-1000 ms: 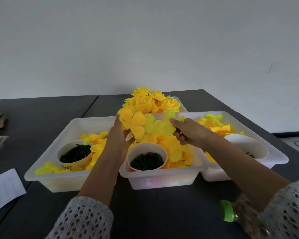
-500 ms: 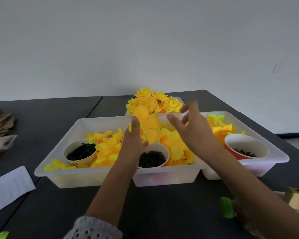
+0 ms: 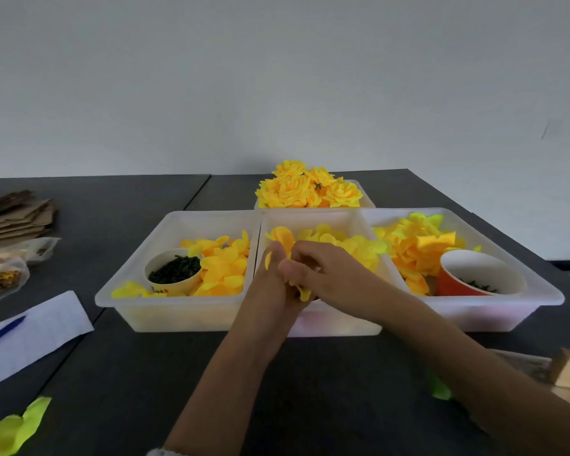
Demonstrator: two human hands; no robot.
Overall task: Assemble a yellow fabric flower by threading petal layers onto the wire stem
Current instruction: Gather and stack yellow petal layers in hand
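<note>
Both hands, left hand (image 3: 270,281) & right hand (image 3: 323,274), pinch petal layer (image 3: 282,238) over mid tray (image 3: 310,218) w/ loose petals (image 3: 352,245).

Head view: left hand (image 3: 272,284) and right hand (image 3: 323,274) meet over the middle tray (image 3: 310,218), both pinching a yellow petal layer (image 3: 282,236) between curled fingers. Left tray (image 3: 178,225) holds loose petals (image 3: 224,268) and a paper cup (image 3: 173,273) of dark pieces; right tray (image 3: 540,291) holds a red cup (image 3: 474,274); finished flowers (image 3: 306,189) fill the rear tray; all on a dark table (image 3: 310,390)
</note>
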